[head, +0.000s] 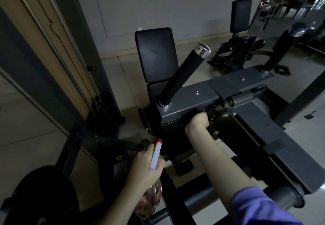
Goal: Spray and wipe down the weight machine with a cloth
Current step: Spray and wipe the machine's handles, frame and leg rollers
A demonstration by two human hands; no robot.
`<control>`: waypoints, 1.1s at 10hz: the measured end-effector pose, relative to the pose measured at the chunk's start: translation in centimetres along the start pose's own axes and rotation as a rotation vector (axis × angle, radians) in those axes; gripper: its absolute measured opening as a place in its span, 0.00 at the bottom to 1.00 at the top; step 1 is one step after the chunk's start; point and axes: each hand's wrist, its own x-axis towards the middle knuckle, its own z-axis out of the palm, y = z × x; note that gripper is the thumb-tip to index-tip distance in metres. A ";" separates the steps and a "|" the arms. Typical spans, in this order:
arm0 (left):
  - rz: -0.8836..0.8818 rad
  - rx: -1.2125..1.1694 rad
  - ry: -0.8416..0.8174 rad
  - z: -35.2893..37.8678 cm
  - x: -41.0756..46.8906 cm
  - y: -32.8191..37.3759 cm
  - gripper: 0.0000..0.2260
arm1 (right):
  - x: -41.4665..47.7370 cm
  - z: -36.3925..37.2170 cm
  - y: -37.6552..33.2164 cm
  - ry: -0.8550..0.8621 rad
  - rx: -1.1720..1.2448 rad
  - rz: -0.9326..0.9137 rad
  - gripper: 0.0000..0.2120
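Black cloth point(190, 117) in clenched right hand point(199, 121)

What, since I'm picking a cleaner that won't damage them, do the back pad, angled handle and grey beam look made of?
Back pad: likely vinyl upholstery, smooth black with faint sheen and scuff lines. Angled handle: matte black rubber or foam sleeve, with a shiny metal end cap. Grey beam: probably painted steel, semi-gloss flat faces with screw heads.

Right arm outstretched, right hand point(198, 121) clenching cloth point(189, 117); left hand point(146, 165) (lower, nearer) grips spray bottle point(155, 155).
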 end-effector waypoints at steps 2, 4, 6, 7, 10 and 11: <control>-0.055 0.013 -0.032 0.5 0.2 -0.8 0.02 | 3.0 0.5 0.7 0.258 0.096 0.146 0.22; -0.086 0.005 0.025 0.7 1.0 -0.6 0.10 | 3.2 0.7 0.2 0.250 -0.028 0.181 0.20; -0.032 0.014 0.058 1.4 1.4 -1.3 0.20 | -0.7 2.8 4.5 0.128 0.010 0.128 0.23; -0.016 -0.030 0.058 1.5 1.2 -1.1 0.15 | -0.9 2.5 2.7 0.178 0.060 0.150 0.21; 0.042 -0.064 -0.006 1.3 0.6 -1.0 0.16 | 2.2 1.2 3.3 0.134 0.042 0.112 0.21; 0.048 -0.070 0.003 1.4 0.6 -1.5 0.16 | -2.0 1.6 4.1 0.104 0.017 0.167 0.20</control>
